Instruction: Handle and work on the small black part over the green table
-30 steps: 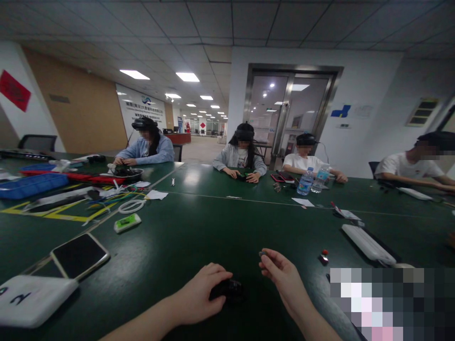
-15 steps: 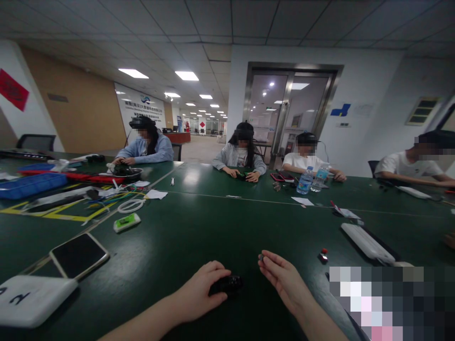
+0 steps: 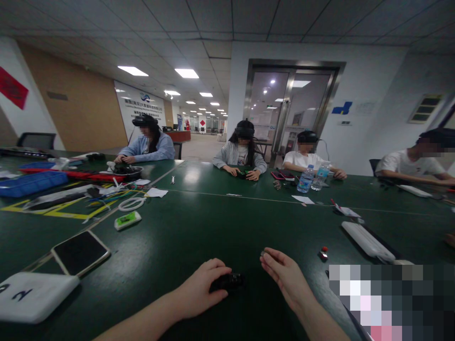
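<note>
On the green table, my left hand (image 3: pixel 204 289) is closed round a small, glossy black object (image 3: pixel 235 281). Its fingers hide the left part of that object, and I cannot make out its kind. My right hand (image 3: pixel 284 274) is a little to the right, with thumb and fingers pinched together. A tiny item seems to sit at its fingertips, too small to name. A small red and silver piece (image 3: pixel 323 254) lies on the table to the right of this hand.
At left are a tablet-like device (image 3: pixel 81 252), a white case (image 3: pixel 35 293), a green and white packet (image 3: pixel 127 220) and a blue tray (image 3: pixel 33 183). A long white device (image 3: pixel 366 240) lies at right. Water bottles (image 3: pixel 304 180) stand farther back. Several people sit across the table (image 3: pixel 199 213).
My right fingertips have turned slightly, so the tiny item shows less. The left hand keeps its hold on the black object. The view has shifted a little.
</note>
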Demonstrator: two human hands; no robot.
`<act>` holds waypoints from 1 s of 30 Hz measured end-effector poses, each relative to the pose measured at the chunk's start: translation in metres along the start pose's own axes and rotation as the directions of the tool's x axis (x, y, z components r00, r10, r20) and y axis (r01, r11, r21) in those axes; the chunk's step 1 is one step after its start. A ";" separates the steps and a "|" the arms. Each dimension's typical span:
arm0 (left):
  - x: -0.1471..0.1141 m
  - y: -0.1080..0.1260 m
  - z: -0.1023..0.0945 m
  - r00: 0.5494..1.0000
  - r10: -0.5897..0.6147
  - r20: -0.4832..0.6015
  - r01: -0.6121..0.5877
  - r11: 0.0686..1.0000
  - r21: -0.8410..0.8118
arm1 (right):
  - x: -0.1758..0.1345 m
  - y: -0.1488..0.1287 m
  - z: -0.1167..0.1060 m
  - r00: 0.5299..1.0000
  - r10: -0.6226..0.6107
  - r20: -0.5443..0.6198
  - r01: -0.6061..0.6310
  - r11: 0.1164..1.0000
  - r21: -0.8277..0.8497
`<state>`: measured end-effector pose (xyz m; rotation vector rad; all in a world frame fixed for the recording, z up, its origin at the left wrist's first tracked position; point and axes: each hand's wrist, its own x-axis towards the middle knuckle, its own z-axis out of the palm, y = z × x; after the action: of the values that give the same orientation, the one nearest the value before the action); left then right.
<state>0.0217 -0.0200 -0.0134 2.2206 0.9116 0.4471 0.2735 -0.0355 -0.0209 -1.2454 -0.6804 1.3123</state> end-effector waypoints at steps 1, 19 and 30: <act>0.000 0.000 0.000 1.000 0.001 0.000 -0.001 1.000 0.002 | 0.001 0.001 0.000 1.000 -0.006 0.002 0.006 1.000 -0.020; 0.001 0.003 0.000 1.000 0.013 -0.007 -0.013 1.000 -0.001 | -0.036 0.006 0.041 0.855 -0.167 0.490 0.494 0.548 -0.675; 0.000 0.003 0.000 1.000 0.020 -0.007 -0.020 1.000 -0.002 | -0.037 0.006 0.041 0.822 -0.164 0.545 0.547 0.493 -0.676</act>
<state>0.0232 -0.0211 -0.0117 2.2294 0.8931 0.4650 0.2262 -0.0597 -0.0052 -1.3997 -1.9442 0.8703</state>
